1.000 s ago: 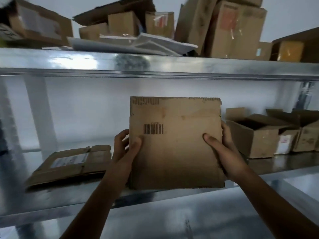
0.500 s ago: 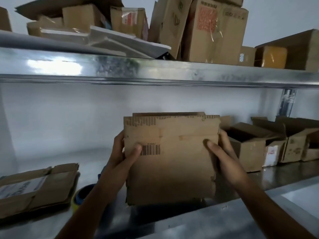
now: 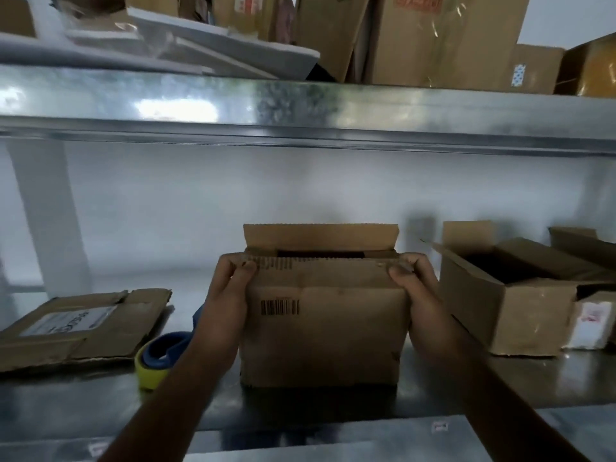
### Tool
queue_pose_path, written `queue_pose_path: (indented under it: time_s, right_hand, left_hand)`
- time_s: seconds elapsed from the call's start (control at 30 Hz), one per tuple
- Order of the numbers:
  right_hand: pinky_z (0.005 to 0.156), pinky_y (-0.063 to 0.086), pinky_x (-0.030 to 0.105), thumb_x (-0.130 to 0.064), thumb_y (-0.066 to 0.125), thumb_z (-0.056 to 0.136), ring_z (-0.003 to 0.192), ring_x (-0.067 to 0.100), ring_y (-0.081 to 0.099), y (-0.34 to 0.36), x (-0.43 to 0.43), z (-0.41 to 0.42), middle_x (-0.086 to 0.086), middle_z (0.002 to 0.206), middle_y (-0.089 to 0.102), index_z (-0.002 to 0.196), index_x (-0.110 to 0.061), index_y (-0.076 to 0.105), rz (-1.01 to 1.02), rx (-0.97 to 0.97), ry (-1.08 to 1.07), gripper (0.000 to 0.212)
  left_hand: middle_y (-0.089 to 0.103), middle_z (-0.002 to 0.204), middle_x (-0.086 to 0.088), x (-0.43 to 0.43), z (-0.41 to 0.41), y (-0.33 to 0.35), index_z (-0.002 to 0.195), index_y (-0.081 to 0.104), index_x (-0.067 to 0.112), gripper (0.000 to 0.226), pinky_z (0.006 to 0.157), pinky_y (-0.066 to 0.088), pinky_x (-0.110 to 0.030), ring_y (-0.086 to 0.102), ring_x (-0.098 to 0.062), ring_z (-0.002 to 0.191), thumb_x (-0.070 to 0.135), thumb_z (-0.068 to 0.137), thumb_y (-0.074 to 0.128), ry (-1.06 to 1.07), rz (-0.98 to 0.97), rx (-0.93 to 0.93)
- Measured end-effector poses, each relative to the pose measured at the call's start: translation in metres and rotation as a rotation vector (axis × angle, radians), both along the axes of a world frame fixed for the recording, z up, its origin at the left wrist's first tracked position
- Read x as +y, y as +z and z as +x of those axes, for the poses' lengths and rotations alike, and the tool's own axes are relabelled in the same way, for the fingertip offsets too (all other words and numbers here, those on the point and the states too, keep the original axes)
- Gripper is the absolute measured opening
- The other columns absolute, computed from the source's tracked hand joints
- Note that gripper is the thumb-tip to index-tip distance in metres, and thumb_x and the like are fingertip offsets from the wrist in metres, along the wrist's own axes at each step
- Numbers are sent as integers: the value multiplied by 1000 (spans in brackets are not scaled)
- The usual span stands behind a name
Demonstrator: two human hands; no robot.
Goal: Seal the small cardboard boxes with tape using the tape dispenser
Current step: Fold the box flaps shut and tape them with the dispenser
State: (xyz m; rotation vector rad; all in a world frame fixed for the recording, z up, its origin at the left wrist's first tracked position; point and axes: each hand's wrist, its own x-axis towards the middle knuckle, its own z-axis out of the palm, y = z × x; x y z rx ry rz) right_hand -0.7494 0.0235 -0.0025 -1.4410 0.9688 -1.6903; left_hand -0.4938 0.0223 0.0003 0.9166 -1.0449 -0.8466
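Galvanised metal shelf (image 3: 100, 405) down low, white wall behind, and right in the middle stands the small cardboard box (image 3: 320, 335), barcode facing us. Left hand (image 3: 230, 281) and right hand (image 3: 413, 278) each pinch a top corner of the near flap, thumbs on the front, fingers curled over the edge. Rear flap upright, a dark slot of interior showing, contents impossible to make out.

Just left of the box, partly behind the left forearm, lies the tape dispenser (image 3: 156, 361), blue and yellow, with no hand on it. One flattened box (image 3: 83, 331) with a white label lies further left.

To the right, one open box (image 3: 520, 315), inside dark. One small white carton (image 3: 590, 325) touches its right side, and one more brown box (image 3: 580, 241) is cut off by the edge.

Up on the upper shelf (image 3: 333, 108), brown boxes and white sheets are crowded together, too jumbled to count.
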Motion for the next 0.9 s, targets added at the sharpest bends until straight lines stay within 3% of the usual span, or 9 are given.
queue_pose_path:
  time_s: [0.07,0.13,0.2,0.3,0.37,0.5,0.6,0.73,0.9]
  right_hand:
    - [89,52,47,-32,58,97,110,35,64,0,-6,-5,9,118,66,116,-30,55,-31,11,-1,19]
    - [93,53,36,-28,58,99,112,21,64,0,-13,-7,-3,125,61,130,-44,49,-30,12,1,36]
    - [101,50,39,-28,58,99,118,16,61,1,-21,-9,-7,133,57,142,-55,39,-2,59,38,54]
    - [106,48,48,-46,62,80,123,20,59,9,-32,-14,2,136,54,135,-69,39,49,126,85,65]
    - [103,51,49,-46,62,79,117,22,63,14,-37,-16,9,131,56,128,-67,47,76,156,93,56]
    - [90,52,45,-35,63,96,108,33,65,13,-46,-17,18,120,60,104,-39,62,65,121,83,9]
    - [93,51,47,-50,62,85,110,34,63,9,-49,-16,15,118,62,92,-33,64,86,105,54,19]
    - [86,48,43,-44,58,82,109,41,60,6,-56,-12,23,122,55,87,-28,63,70,69,37,18]
    - [79,47,37,-33,57,87,101,33,60,-3,-72,-3,17,118,56,85,-28,63,103,72,-18,8]
  left_hand:
    - [71,116,0,1,-2,0,107,60,44,17,82,54,-44,70,-24,102,29,102,54,26,-21,1]
    - [69,122,7,5,-2,1,128,51,53,35,86,55,-43,71,-20,106,28,104,52,-6,-42,-5]
    - [71,123,8,5,-2,6,142,44,53,46,89,55,-41,72,-18,106,28,104,51,-74,-32,-16]
    - [76,113,8,3,-1,18,135,52,47,46,90,55,-41,74,-19,101,19,99,53,-154,22,-9]
    - [77,104,5,-2,1,23,123,58,42,39,76,54,-36,74,-18,86,14,97,52,-129,67,7]
    - [67,88,-2,-10,2,17,108,59,27,15,60,47,-30,64,-14,68,18,101,50,-131,104,3]
    - [69,86,2,-16,0,10,106,63,22,10,68,48,-33,65,-13,73,22,101,54,-159,74,36]
    - [66,87,4,-22,-1,-2,94,60,23,6,77,48,-36,63,-15,82,27,99,59,-168,-9,41]
    - [65,81,3,-38,-8,-9,93,58,24,5,65,50,-31,62,-15,72,23,98,60,-144,72,79]
